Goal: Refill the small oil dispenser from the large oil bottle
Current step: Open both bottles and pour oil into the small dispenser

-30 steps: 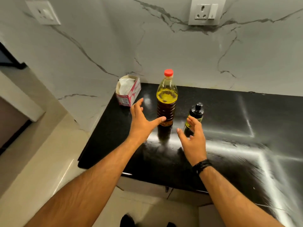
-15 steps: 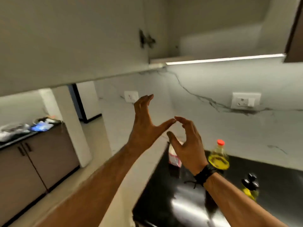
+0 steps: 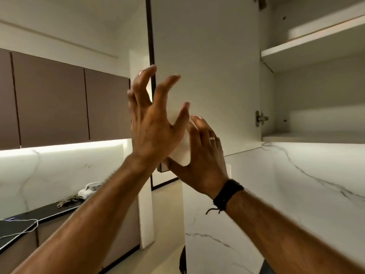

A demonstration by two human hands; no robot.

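Note:
Neither the large oil bottle nor the small oil dispenser is in view; the camera looks up at the wall cabinets. My left hand (image 3: pixel 152 119) is raised in front of an open cabinet door (image 3: pixel 207 66), fingers spread and holding nothing. My right hand (image 3: pixel 199 157), with a ring and a black wristband, is raised just right of it, fingers loosely extended and empty. The two hands nearly meet near the door's lower corner; whether they touch the door cannot be told.
The open wall cabinet (image 3: pixel 316 46) on the right shows bare white shelves and a hinge (image 3: pixel 260 118). Brown upper cabinets (image 3: pixel 59 99) line the left wall above a lit marble backsplash. A dark counter (image 3: pixel 23 224) at lower left carries a white cable and small items.
The view has swung up from the counter to the wall cabinets, taking the bottle and dispenser out of sight. Both hands have risen from beside the bottle to the open cabinet door.

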